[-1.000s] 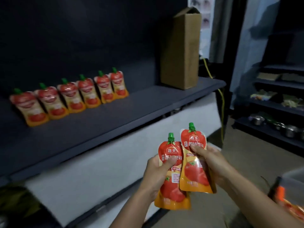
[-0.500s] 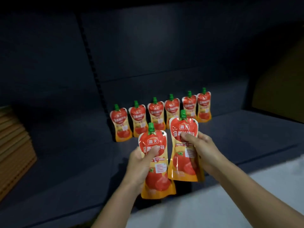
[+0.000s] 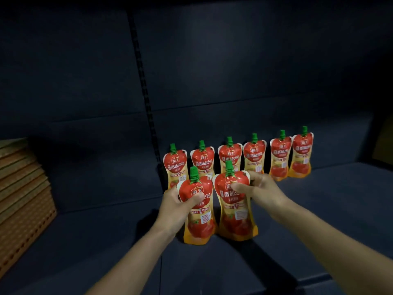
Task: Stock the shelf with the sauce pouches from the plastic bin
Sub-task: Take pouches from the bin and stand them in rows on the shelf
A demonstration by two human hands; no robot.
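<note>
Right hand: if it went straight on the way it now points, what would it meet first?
Probably the held pouch in the right hand would bump the back row's third pouch from the left first, though depth is unclear.

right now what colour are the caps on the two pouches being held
Green, on both the left pouch and right pouch; head view.

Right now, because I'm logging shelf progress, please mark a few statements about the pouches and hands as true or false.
1. Six pouches stand in a back row on the shelf. True.
2. Each hand holds one pouch. True: the left hand grips the left pouch, and the right hand grips the right pouch.
3. The caps are red. False: they are green.
4. The held pouches are behind the back row. False: they are in front of it.
</note>
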